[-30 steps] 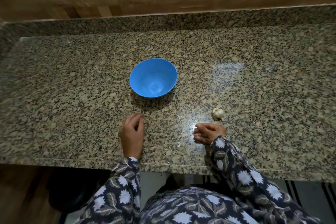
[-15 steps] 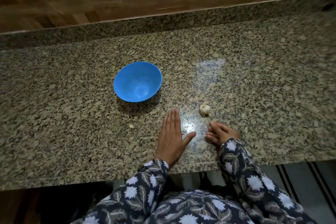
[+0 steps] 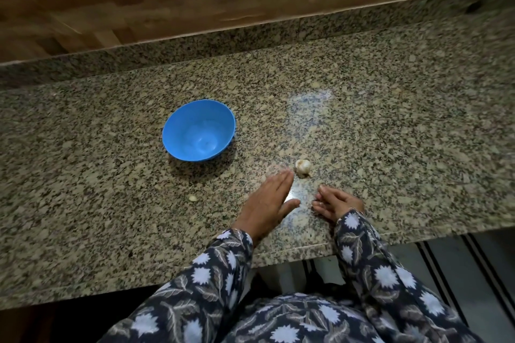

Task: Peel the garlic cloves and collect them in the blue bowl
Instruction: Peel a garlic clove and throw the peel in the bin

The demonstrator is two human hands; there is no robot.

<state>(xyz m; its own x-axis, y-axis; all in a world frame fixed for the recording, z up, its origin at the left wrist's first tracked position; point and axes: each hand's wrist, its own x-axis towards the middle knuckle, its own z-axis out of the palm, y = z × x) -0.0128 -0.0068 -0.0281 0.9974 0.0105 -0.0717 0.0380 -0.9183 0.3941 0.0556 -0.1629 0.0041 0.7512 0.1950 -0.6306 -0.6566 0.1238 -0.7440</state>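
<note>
so: garlic within reach, blue bowl [image 3: 199,131] empty
left hand [image 3: 264,203] flat on table [image 3: 390,147], fingers [image 3: 280,179] pressed together, tips just beside garlic bulb [image 3: 303,167]; right hand [image 3: 338,205] loosely curled, nothing visible in it. a flat nudge could roll the bulb away; stray clove [image 3: 192,198] may be overlooked.

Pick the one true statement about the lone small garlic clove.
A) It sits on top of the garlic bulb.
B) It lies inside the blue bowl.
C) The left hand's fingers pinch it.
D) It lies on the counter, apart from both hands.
D: the clove lies on the bare granite counter, outside the blue bowl and to the left of the flat left hand and the right hand.
</note>
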